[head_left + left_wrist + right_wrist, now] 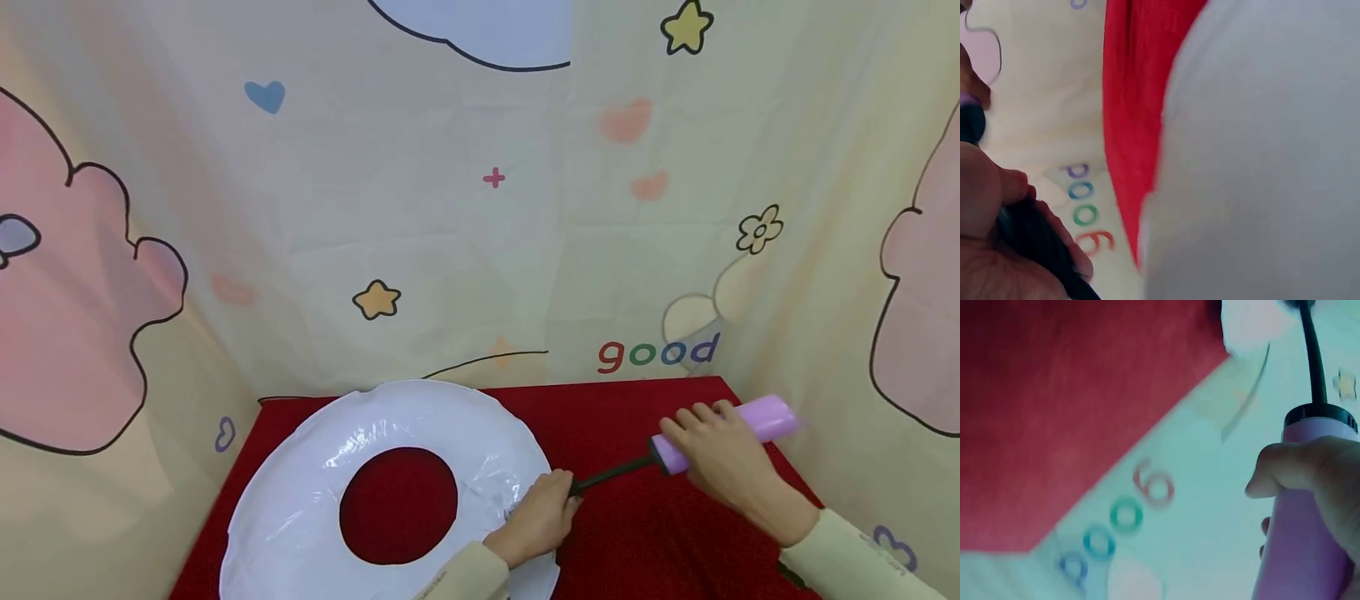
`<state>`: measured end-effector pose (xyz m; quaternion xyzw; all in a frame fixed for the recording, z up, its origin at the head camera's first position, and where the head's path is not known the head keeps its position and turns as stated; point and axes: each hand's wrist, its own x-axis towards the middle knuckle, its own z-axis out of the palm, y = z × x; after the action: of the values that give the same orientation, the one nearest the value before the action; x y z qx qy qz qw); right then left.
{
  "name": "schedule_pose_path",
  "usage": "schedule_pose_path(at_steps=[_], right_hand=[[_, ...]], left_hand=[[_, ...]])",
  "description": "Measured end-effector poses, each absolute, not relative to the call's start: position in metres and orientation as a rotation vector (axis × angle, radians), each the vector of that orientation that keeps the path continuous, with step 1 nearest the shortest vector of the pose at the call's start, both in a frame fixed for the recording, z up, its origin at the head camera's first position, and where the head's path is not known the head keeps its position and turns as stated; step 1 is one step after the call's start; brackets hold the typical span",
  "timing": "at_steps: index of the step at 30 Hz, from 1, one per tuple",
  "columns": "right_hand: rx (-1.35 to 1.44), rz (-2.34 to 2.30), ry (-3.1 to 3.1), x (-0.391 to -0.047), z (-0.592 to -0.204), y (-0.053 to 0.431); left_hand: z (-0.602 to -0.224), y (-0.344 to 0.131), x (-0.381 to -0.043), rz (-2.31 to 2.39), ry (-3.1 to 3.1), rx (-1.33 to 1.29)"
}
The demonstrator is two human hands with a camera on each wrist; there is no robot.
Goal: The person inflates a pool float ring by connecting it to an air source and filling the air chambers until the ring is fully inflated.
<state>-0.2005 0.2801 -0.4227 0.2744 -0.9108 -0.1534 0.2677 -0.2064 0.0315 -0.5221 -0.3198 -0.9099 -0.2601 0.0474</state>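
Note:
A white inflatable swim ring lies on the red cloth, puffed out with some creases. My right hand grips the purple barrel of a hand air pump, fingers wrapped round it; the right wrist view shows the barrel and its black collar. A thin black rod runs from the barrel to my left hand, at the ring's right side. In the left wrist view, that hand's fingers curl round the pump's dark handle. Whether the pump joins the ring's valve is hidden behind the left hand.
A red cloth covers the table under the ring. Pale printed curtains with hearts, stars and the word "good" hang behind and on both sides. The table's back edge meets the curtain.

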Motion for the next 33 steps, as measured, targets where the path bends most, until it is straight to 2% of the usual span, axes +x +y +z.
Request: schedule_pose_path(at_steps=[5,8,12,18,21,28,33], right_hand=[[0.78,-0.413,-2.483,-0.199,-0.458,0.229],[0.797,-0.401,-2.503,-0.198,-0.464,0.219],[0.82,-0.384,-2.507,-0.199,-0.455,0.232],[0.754,-0.361,-2.424,-0.211,-0.416,0.276],[0.744,-0.378,-2.425,-0.214,-0.412,0.279],[0.822,-0.384,-2.534,-0.203,-0.455,0.223],[0.802,-0.377,-2.567,-0.196,-0.464,0.205]], left_hand=[[-0.518,0.034,-0.203,-0.748,-2.805,-0.969],[-0.523,0.031,-0.201,-0.783,-2.817,-0.978],[-0.526,0.025,-0.199,-0.847,-2.822,-0.983],[-0.522,0.012,-0.201,-0.988,-2.826,-0.942],[-0.521,0.01,-0.202,-0.979,-2.833,-0.932],[-0.517,0.022,-0.196,-0.752,-2.875,-0.888],[-0.516,0.025,-0.193,-0.762,-2.849,-0.924]])
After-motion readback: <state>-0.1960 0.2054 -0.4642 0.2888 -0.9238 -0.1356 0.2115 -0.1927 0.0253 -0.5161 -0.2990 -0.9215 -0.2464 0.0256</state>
